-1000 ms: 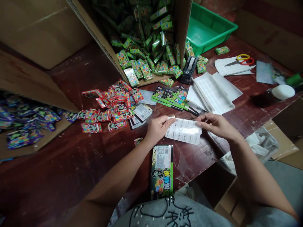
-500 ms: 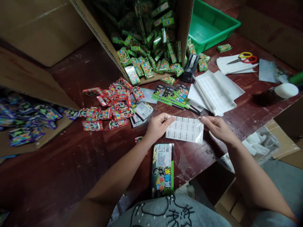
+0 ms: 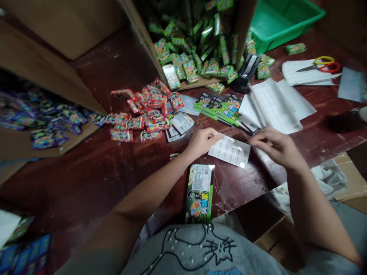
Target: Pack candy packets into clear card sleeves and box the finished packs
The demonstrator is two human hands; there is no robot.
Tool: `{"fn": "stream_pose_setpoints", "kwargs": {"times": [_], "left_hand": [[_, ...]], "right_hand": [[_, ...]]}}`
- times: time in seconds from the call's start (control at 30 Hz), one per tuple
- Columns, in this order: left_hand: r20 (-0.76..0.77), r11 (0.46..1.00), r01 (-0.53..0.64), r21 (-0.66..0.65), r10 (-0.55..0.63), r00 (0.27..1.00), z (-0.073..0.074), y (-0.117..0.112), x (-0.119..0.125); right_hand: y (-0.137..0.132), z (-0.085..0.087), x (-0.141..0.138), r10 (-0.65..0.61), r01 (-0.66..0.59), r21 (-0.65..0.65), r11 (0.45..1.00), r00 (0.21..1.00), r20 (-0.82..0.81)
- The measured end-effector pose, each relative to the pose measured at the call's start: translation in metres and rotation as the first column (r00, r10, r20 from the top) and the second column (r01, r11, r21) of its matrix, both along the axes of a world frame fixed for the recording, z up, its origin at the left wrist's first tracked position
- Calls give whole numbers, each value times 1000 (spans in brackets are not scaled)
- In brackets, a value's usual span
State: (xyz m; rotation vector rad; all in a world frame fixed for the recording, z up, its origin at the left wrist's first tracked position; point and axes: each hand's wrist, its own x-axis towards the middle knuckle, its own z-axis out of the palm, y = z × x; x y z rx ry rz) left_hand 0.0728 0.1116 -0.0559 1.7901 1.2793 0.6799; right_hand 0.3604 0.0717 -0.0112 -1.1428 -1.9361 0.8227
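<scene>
While a flat, black-and-green packet lies on the dark-red surface at lower centre, my left hand pinches a white sheet marked with circles mid-frame; at its right corner, I cannot tell whether my right hand pinches anything. Beyond, small red packets lie left of centre.

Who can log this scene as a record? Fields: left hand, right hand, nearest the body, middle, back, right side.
Left hand: holds a printed white sheet by its left end
Right hand: fingertips at the sheet's right end; grip unclear
Nearest the body: black-and-green package, lying flat
Middle: pile of red packets
Back: green packets, many inside a carton
Right side: scissors on white papers
</scene>
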Motion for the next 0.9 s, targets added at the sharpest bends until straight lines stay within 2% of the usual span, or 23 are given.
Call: {"fn": "stream_pose_setpoints", "kwargs": {"times": [0.1,0.17,0.23,0.3,0.37,0.47,0.53,0.63,0.7,0.77,0.83,0.9], "left_hand": [[-211,975,-5,224,54,976,15,-21,-14],[-368,949,22,315,100,925,23,-44,-30],[-506,961,96,259,50,861,28,-70,-47],[-551,972,180,154,-67,832,32,-93,-64],[-485,962,248,112,-165,859,37,-111,-78],[-293,957,273,95,-235,927,49,-127,-94],[-187,969,243,55,-229,955,57,-135,-101],[-106,993,118,-17,-119,987,68,-148,-108],[-74,996,45,-75,-50,996,74,-158,-111],[-43,994,15,-112,-19,999,77,-167,-115],[-5,993,5,-117,-6,1000,77,-174,-120],[39,993,-10,-121,14,999,76,-180,-126]], "right_hand": [[-18,3,2,-149,155,28,988,977,-151],[-30,5,0,-164,165,-12,986,968,-190],[-41,8,-9,-119,109,-63,992,975,-187],[-51,14,-28,-58,34,-122,992,977,-203],[-59,20,-54,7,-60,-198,978,965,-261],[-66,24,-99,134,-244,-316,917,934,-332],[-69,22,-125,242,-357,-355,864,913,-328],[-71,14,-150,378,-454,-356,817,887,-265],[-72,10,-159,430,-469,-311,827,883,-188],[-76,8,-164,429,-435,-193,879,900,-73],[-83,7,-167,381,-382,4,924,922,74],[-93,5,-171,305,-348,206,915,928,212]]}}
